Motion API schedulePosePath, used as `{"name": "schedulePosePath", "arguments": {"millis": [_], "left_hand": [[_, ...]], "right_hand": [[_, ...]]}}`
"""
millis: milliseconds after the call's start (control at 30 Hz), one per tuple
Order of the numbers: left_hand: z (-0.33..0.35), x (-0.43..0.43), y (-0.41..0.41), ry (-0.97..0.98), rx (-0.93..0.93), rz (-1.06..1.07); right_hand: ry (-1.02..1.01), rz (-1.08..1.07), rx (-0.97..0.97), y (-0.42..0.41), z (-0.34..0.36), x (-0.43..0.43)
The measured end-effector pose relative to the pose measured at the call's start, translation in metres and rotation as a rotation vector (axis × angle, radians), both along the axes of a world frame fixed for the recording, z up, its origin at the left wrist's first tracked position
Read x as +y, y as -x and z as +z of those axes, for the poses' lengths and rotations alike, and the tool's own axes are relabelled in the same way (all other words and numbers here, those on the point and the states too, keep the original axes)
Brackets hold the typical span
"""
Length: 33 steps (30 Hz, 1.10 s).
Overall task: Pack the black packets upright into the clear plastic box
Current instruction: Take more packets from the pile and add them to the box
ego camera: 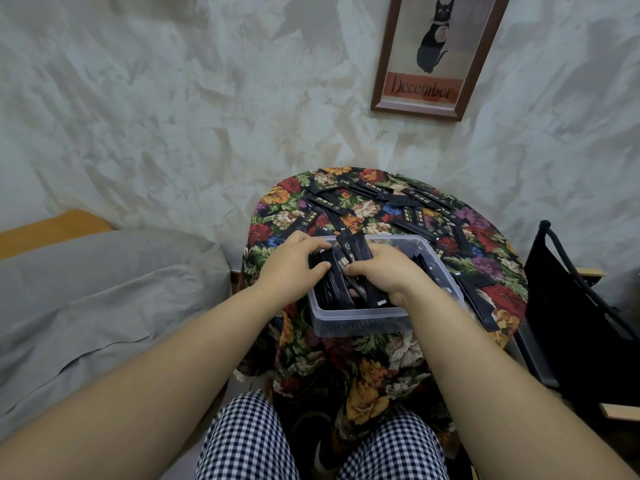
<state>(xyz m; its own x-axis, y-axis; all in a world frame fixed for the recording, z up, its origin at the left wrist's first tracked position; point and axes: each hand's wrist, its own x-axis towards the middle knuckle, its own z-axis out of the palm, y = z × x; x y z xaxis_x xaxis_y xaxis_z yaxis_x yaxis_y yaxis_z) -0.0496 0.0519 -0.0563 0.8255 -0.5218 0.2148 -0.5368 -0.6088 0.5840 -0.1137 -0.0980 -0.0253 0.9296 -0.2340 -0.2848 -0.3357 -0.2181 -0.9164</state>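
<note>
A clear plastic box point(360, 322) stands on a small round table with a flowered cloth point(381, 344). Black packets point(341, 271) stand upright in the box's left half. My left hand point(294, 263) reaches over the box's left rim, its fingers curled round the standing packets. My right hand point(384, 271) grips a bunch of black packets point(356, 252) over the middle of the box, their tops sticking up past my fingers. Several more packets point(408, 216) lie scattered flat on the cloth behind the box, and others lie to its right point(481, 299).
A bed with grey bedding point(90, 299) is on the left. A black folding chair point(581, 323) stands at the right of the table. A framed cat picture point(436, 53) hangs on the wall behind. My checked trousers point(249, 441) are under the table's near edge.
</note>
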Motion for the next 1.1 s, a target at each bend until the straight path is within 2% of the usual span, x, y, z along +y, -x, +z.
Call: {"name": "schedulePosePath", "arguments": {"millis": [67,233,567,867,1100], "left_hand": [[-0.002,0.001,0.001,-0.007,-0.011,0.009],[-0.003,0.005,0.005,0.047,0.004,0.019],[-0.004,0.003,0.009,0.066,0.038,0.060],[-0.007,0.008,0.014,0.091,0.046,0.026],[-0.011,0.008,0.017,0.131,0.038,0.021]], "right_hand": [[0.067,-0.002,-0.013,-0.001,-0.002,0.002],[-0.041,0.024,-0.020,0.002,0.000,0.006],[-0.060,0.000,0.027,0.003,-0.005,0.005],[0.305,-0.042,-0.030,0.000,0.001,0.009],[0.497,-0.021,-0.055,0.000,0.005,0.007]]}}
